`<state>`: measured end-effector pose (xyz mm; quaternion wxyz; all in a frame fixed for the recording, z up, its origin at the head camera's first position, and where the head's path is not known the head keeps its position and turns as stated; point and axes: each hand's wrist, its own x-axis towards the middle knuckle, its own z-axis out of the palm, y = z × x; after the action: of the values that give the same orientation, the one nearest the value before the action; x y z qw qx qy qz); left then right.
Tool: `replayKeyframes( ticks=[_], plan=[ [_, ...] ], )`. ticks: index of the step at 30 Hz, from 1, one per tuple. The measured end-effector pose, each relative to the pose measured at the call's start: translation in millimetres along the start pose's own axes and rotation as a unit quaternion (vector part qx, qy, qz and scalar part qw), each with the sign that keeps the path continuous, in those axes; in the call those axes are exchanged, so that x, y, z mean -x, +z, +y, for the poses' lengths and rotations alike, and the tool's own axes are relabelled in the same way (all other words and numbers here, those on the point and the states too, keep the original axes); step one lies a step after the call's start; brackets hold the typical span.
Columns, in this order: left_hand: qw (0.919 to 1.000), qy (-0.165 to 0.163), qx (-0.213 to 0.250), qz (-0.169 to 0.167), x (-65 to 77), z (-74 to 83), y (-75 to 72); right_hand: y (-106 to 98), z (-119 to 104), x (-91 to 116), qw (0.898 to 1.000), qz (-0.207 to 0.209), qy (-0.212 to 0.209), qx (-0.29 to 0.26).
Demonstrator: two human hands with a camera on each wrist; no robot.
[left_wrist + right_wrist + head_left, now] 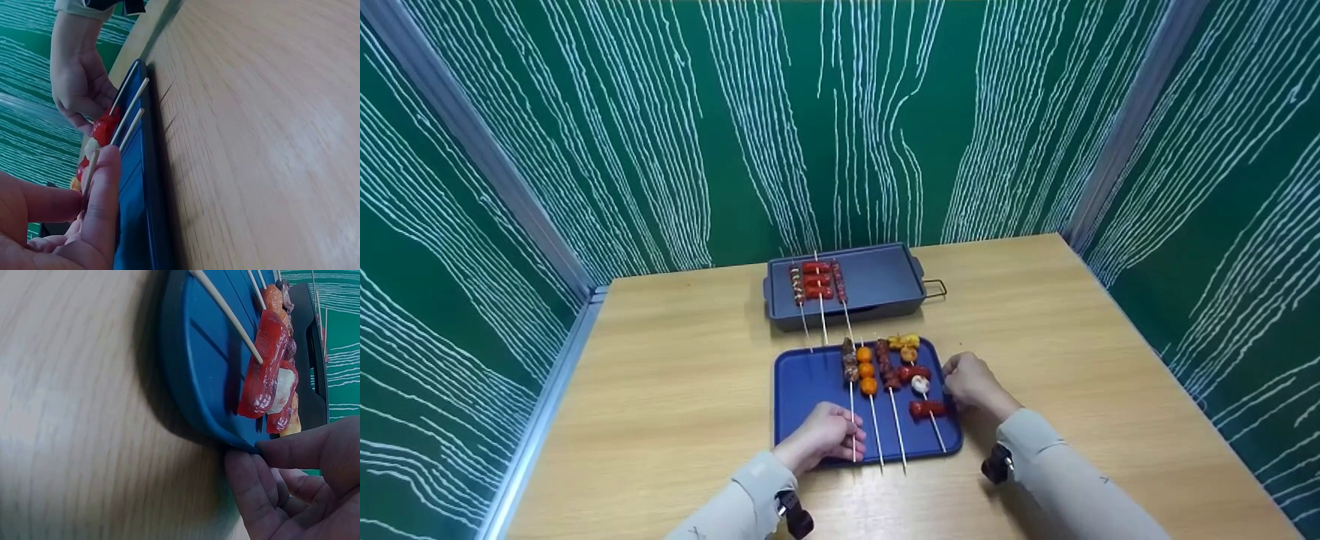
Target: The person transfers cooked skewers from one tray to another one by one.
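My left hand pinches the bare stick of a meat skewer over the front of a blue tray. In the left wrist view that stick passes between thumb and fingers. At the tray's right side, my right hand grips the rim; the right wrist view has its thumb and fingers around the tray edge. Right of the held skewer lie one with orange balls, one with dark red meat pieces and a mixed one with red sausage pieces.
Behind the blue tray stands a dark grey grill pan with a wire handle at its right. Three skewers lie on its left half, among them one with red pieces, their sticks reaching toward the tray. Green walls surround the wooden table.
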<state>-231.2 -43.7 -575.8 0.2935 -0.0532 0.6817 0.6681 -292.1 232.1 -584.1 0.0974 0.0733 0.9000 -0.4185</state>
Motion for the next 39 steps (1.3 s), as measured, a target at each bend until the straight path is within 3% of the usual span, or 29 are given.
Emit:
replayKeyframes(
  ticks=[8, 20, 30, 39],
  plan=[
    [0.9957, 0.023, -0.083, 0.035, 0.0, -0.1, -0.6, 0, -1, 1, 1.0, -0.004, 0.002, -0.008],
    [0.9892, 0.034, -0.118, 0.081, -1.2, 2.8, 4.3, 1, -1, 1, 0.999, -0.006, 0.015, -0.033],
    [0.9822, 0.042, -0.159, 0.092, -1.5, 3.3, 2.0, 0, -2, 0, 1.0, -0.004, 0.015, -0.026],
    [0.9801, 0.027, -0.169, 0.1, -1.3, 10.7, -3.8, 0, 0, -1, 1.0, -0.009, 0.015, -0.025]
  ],
)
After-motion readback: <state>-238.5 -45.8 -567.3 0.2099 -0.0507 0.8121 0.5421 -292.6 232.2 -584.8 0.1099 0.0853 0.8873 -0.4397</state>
